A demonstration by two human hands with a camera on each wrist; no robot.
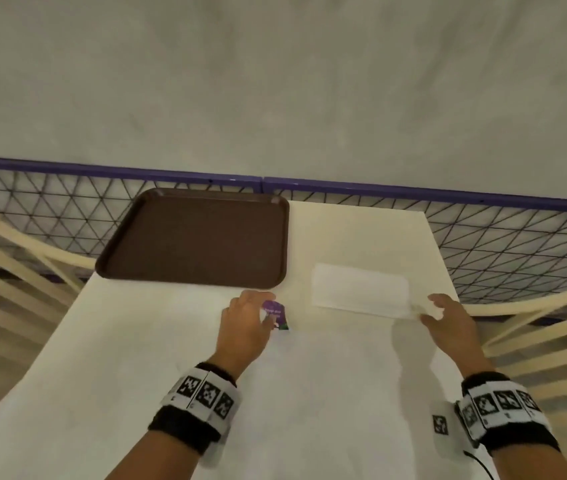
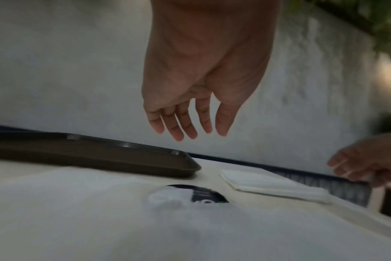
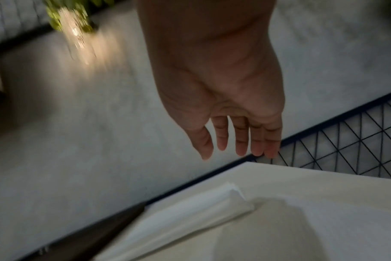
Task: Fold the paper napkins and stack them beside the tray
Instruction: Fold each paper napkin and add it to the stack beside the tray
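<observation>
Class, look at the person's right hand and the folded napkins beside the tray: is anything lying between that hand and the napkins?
Nothing visible does. The right hand hovers open at the near right corner of the folded napkins, which lie on the table right of the brown tray. The purple packet sits under the left hand, off to the side.

On my worktop (image 1: 327,393) the tray (image 1: 199,237) sits at the far left corner, its left part overhanging the edge. Right of the tray, apart from it, lies the folded napkin stack (image 1: 361,289). A small packet (image 1: 276,315) lies just in front of the tray's near right corner, between tray and stack. My left hand (image 1: 244,327) is above that packet; my right hand (image 1: 448,323) is at the stack's near right corner. A mesh fence (image 1: 517,237) runs behind the worktop.
</observation>
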